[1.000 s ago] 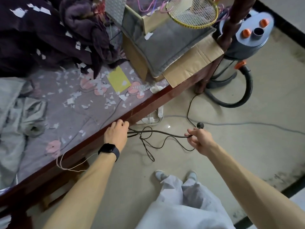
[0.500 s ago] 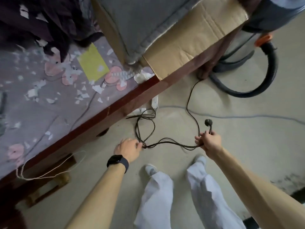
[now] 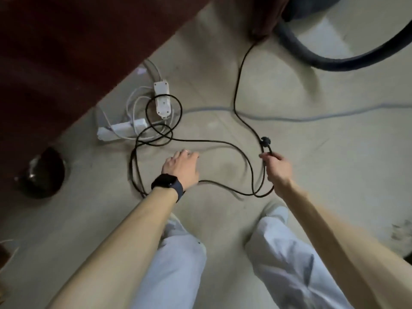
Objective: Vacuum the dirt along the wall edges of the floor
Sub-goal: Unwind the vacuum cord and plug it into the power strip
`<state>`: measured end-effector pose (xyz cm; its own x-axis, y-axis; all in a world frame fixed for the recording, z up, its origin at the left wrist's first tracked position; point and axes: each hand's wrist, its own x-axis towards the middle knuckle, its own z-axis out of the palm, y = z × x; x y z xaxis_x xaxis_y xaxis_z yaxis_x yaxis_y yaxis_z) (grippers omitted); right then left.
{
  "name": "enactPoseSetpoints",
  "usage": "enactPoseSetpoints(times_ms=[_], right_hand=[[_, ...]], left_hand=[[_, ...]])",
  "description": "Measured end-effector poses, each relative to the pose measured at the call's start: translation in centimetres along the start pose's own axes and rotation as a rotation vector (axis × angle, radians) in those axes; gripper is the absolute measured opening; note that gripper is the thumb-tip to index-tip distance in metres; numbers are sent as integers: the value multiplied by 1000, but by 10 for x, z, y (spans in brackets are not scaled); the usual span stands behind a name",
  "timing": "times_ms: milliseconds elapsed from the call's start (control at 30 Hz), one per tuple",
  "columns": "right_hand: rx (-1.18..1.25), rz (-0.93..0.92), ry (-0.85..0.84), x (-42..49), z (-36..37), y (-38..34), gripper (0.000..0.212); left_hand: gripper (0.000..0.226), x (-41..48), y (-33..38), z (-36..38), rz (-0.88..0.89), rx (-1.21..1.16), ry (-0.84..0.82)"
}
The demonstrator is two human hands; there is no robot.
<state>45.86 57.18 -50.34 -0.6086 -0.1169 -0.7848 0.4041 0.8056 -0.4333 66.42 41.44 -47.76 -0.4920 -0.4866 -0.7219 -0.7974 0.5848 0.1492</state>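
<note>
Vacuum (image 3: 312,6) is barely in shot at the top right edge, its hose (image 3: 334,63) curving across the floor (image 3: 312,163); no cleaning has started as far as I can tell. The black cord (image 3: 223,142) lies in loose loops and tangles between the hands; some loops sit over the white power strip (image 3: 162,101). Right hand (image 3: 278,168) pinches the cord just below the plug (image 3: 265,140), which is not in any socket. Left hand (image 3: 182,166) hovers low with fingers loosely spread, gripping nothing by the look of it; bit blurry though. So what's left: untangle, plug in, then do every wall edge; the dark grime (image 3: 399,233) at the lower right looks untouched.
</note>
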Motion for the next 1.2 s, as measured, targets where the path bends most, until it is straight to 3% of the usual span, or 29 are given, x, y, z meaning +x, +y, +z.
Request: enactPoseSetpoints(times_ms=[167,300,367,467,533,633,767,867,933,1000,1067,1200], right_hand=[[-388,-230,162,69,22,43,32],[-497,-132,161,111,45,84,36],[-600,-254,92,117,64,97,25],[-755,-533,-173,104,118,98,22],[-712,-620,-245,99,156,81,21],[-557,-652,-213,101,200,38,22],[-399,-590,-190,102,234,-21,18],[-562,-532,-243,107,243,-57,26],[-651,-517,-312,114,239,-76,28],[-599,-544,-366,120,230,-86,38],[-547,-593,-350,124,222,-90,44],[-461,-693,-279,124,196,-91,37]], left_hand=[[54,93,-1,47,80,112,90],[58,158,-12,82,105,207,86],[47,178,-19,88,91,217,151],[49,192,-43,87,38,169,193],[46,196,-67,84,-6,152,231],[35,187,-110,80,-100,190,284],[28,156,-169,76,-279,58,172],[51,137,-206,78,-437,-10,58],[49,131,-214,78,-534,35,43],[40,131,-207,71,-515,151,77],[29,137,-186,53,-435,157,218],[24,174,-140,14,-299,-195,503]])
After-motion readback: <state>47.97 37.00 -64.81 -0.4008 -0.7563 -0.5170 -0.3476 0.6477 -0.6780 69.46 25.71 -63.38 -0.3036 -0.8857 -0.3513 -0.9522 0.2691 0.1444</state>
